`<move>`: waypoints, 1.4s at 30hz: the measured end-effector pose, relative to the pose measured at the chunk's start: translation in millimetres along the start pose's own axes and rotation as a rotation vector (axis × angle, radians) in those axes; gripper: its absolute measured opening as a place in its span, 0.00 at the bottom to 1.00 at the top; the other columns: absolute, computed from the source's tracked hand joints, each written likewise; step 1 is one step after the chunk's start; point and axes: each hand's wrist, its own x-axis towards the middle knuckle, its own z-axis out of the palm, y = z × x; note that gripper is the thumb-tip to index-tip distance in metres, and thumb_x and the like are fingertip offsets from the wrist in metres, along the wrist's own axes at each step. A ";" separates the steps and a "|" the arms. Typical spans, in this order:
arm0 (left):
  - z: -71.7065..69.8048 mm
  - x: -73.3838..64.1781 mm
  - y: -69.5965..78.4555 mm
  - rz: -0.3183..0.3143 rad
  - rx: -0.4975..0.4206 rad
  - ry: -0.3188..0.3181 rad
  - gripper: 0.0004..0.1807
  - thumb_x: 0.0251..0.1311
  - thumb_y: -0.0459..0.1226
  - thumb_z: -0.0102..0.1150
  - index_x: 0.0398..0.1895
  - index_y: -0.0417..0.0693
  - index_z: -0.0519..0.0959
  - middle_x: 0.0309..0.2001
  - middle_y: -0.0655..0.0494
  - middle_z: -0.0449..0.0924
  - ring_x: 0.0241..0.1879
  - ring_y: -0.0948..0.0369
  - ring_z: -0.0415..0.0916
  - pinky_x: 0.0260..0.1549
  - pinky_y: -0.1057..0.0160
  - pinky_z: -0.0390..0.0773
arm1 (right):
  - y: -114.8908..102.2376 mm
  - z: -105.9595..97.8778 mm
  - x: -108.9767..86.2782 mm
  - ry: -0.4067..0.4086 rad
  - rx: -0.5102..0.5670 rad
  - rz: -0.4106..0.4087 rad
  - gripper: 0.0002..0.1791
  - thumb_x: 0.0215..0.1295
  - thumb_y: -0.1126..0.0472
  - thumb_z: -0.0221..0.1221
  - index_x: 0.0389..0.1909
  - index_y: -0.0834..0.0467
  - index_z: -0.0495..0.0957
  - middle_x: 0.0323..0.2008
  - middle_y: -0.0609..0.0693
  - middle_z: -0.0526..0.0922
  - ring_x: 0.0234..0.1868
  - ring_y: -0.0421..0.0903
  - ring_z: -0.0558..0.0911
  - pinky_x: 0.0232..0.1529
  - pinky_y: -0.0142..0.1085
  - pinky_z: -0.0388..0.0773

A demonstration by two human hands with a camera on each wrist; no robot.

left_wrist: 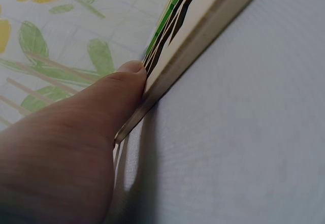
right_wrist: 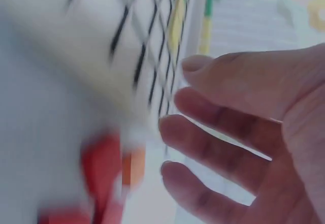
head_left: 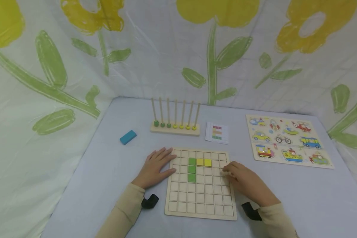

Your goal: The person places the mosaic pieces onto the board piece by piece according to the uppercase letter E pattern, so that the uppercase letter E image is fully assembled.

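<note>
Left hand (head_left: pixel 156 169), fingers outstretched, rests at ten o'clock on the grid board (head_left: pixel 200 197), likely steadying it; right hand (head_left: pixel 246 181), fingers half-bent, empty, at three o'clock.

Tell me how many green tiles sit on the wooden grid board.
3, in one column of the wooden grid board: top green tile, middle green tile, bottom green tile. None looks hidden.
</note>
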 end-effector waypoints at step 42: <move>-1.0 -0.4 1.0 0.011 0.003 0.005 0.29 0.63 0.56 0.54 0.66 0.60 0.70 0.72 0.59 0.59 0.74 0.54 0.50 0.71 0.46 0.46 | 52.1 -23.4 -52.0 -0.130 0.071 0.405 0.16 0.56 0.62 0.68 0.46 0.57 0.80 0.44 0.51 0.77 0.42 0.49 0.77 0.42 0.45 0.82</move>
